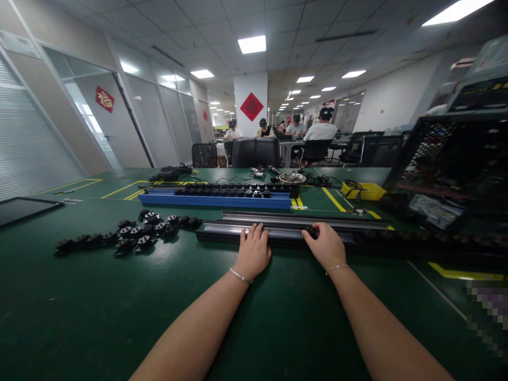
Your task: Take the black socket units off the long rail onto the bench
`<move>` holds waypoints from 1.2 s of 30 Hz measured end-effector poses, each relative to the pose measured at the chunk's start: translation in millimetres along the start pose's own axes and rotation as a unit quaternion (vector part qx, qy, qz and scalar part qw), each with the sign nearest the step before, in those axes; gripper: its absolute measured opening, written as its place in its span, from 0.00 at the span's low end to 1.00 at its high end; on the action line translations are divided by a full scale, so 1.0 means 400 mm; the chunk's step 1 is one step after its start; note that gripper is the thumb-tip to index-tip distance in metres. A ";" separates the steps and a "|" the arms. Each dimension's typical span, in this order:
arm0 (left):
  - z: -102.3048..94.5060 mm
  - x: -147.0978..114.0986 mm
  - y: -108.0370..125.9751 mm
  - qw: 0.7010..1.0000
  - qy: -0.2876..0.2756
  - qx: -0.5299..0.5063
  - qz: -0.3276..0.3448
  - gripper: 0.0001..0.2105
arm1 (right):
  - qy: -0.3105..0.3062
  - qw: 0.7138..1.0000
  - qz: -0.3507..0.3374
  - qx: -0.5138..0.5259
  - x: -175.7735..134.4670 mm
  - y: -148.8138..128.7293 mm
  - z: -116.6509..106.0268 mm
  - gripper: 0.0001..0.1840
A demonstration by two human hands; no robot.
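Observation:
A long black track rail (pixel 218 230) with a shiny metal channel lies crosswise in front of me. My left hand (pixel 254 253) rests on this rail, its fingers stretched over the channel and nothing held. Further right along the same rail, the thumb and fingers of my right hand (pixel 328 246) are closed on a small black part (pixel 313 232), mostly covered by the fingers. A second similar rail (pixel 286 217) runs just behind. To the left, several loose black parts with shiny metal bits (pixel 145 242) lie scattered on the green table (pixel 119 312).
Beyond the rails is a blue rail (pixel 214 200) with black parts along it. A metal bowl (pixel 292 179), cables and a yellow box (pixel 363 191) stand farther back. An open computer case (pixel 448 164) rises at the right. A dark flat panel (pixel 29 210) lies far left. People sit beyond.

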State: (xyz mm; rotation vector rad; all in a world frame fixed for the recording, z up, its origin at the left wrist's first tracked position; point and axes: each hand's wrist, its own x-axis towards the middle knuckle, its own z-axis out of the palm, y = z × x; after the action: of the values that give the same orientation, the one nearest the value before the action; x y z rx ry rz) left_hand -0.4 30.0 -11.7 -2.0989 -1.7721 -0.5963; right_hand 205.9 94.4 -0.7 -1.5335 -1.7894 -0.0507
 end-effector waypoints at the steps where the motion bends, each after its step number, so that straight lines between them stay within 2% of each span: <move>1: 0.000 0.000 0.000 1.000 0.001 0.000 0.000 0.19 | -0.002 1.000 -0.001 -0.001 0.000 0.000 0.000 0.17; 11: -0.003 0.000 0.002 1.000 -0.001 0.001 -0.001 0.19 | -0.020 0.998 -0.050 0.026 -0.004 -0.011 0.012 0.15; 36: 0.000 -0.001 0.001 1.000 0.011 0.007 0.004 0.19 | -0.037 0.994 -0.088 0.057 -0.012 -0.028 0.014 0.13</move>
State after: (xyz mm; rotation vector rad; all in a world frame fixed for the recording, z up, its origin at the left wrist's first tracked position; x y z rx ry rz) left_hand 0.0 29.6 -12.2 -2.0806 -1.7506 -0.6025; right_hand 193.2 90.2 -2.4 -1.3111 -1.9484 0.0226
